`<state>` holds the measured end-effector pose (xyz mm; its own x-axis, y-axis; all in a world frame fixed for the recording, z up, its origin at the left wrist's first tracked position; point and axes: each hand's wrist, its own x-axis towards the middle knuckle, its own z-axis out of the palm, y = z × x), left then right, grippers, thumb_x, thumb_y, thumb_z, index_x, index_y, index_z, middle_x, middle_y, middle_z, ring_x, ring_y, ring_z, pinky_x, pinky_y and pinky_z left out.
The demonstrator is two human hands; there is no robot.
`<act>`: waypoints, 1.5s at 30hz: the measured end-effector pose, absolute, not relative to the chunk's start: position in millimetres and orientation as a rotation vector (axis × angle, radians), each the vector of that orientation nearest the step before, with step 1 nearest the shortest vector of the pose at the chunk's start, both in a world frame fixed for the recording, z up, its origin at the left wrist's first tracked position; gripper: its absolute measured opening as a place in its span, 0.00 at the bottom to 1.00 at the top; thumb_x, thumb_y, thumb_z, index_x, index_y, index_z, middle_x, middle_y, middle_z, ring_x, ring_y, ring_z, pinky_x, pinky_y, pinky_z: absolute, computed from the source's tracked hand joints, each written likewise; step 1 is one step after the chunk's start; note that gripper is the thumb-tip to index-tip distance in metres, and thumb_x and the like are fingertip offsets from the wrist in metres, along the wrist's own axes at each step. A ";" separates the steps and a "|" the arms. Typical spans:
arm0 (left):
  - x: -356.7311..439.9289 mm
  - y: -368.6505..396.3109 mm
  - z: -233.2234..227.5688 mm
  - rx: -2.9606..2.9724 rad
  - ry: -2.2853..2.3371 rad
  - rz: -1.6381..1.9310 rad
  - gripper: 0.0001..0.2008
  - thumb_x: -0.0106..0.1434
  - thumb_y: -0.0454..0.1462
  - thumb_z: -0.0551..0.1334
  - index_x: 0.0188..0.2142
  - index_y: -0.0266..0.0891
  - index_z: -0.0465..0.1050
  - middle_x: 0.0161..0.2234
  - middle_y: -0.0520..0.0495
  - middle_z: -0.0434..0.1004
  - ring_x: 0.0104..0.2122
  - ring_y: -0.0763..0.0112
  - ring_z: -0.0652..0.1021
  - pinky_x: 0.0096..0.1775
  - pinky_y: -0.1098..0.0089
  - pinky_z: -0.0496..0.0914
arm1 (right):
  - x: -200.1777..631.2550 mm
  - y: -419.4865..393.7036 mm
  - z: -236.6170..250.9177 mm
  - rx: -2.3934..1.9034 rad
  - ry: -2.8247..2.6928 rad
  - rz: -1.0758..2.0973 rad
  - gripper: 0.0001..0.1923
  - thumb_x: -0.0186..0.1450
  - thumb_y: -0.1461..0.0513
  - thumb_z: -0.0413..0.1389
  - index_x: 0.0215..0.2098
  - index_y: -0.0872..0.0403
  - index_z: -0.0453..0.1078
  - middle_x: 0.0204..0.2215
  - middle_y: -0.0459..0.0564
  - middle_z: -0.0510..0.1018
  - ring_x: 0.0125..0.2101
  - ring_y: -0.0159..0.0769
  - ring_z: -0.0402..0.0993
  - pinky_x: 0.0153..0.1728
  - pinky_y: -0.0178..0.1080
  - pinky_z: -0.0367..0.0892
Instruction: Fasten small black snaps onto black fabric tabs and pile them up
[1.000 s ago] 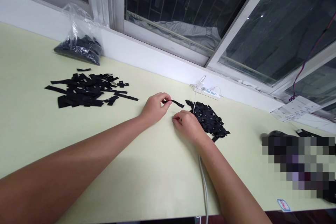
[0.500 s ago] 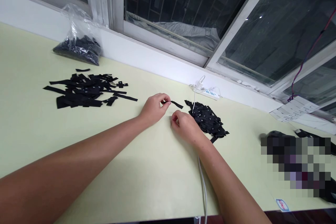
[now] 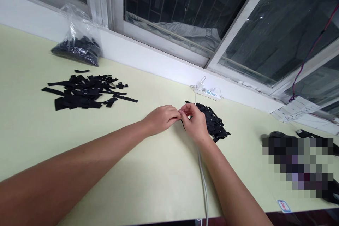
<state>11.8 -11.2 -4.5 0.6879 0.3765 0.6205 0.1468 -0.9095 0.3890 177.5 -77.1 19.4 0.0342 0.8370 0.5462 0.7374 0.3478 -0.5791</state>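
Head view: L hand (image 3: 162, 118) and R hand (image 3: 194, 122) meet fingertip to fingertip just above the worktop (image 3: 148, 176), both pinched shut on a small black label strip (image 3: 182, 123), mostly hidden betw. the fingers. Strip looks light, thin, floppy; best nipped at its ends. Folded-label pile (image 3: 213, 123) touches the R hand; loose strip pile (image 3: 84, 91) well apart to the left.

Two heaps of black strips (image 3: 84, 91) (image 3: 214, 123), one plastic bag (image 3: 76, 42), one power strip (image 3: 209, 93), two hands (image 3: 162, 118) (image 3: 196, 123).
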 end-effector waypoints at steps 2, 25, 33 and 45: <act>11.2 -10.0 -4.8 2.524 0.480 1.077 0.07 0.68 0.33 0.57 0.35 0.40 0.74 0.36 0.48 0.79 0.40 0.66 0.76 0.43 0.65 0.69 | 179.7 -75.7 17.1 -1.417 -1.715 0.194 0.03 0.64 0.61 0.54 0.36 0.51 0.68 0.32 0.46 0.78 0.30 0.34 0.74 0.34 0.36 0.69; 11.7 -10.6 -1.7 2.117 0.753 1.059 0.03 0.60 0.35 0.62 0.32 0.40 0.76 0.32 0.51 0.78 0.33 0.69 0.76 0.35 0.68 0.68 | 183.9 -76.5 19.0 -1.387 -1.742 0.458 0.06 0.61 0.60 0.58 0.37 0.52 0.70 0.34 0.48 0.80 0.35 0.36 0.79 0.39 0.39 0.73; 10.6 -9.1 -3.9 2.253 0.694 1.027 0.02 0.61 0.33 0.59 0.33 0.39 0.70 0.32 0.50 0.75 0.32 0.69 0.73 0.35 0.68 0.67 | 185.1 -71.9 12.0 -1.382 -1.676 0.578 0.11 0.59 0.57 0.62 0.38 0.53 0.69 0.35 0.50 0.80 0.36 0.36 0.79 0.40 0.40 0.75; 13.0 -10.2 -3.8 2.157 0.693 1.061 0.03 0.64 0.36 0.58 0.33 0.39 0.68 0.32 0.50 0.73 0.33 0.69 0.73 0.36 0.67 0.68 | 191.4 -65.8 9.0 -1.335 -1.563 0.709 0.13 0.59 0.56 0.62 0.38 0.54 0.69 0.36 0.52 0.80 0.37 0.36 0.78 0.42 0.40 0.74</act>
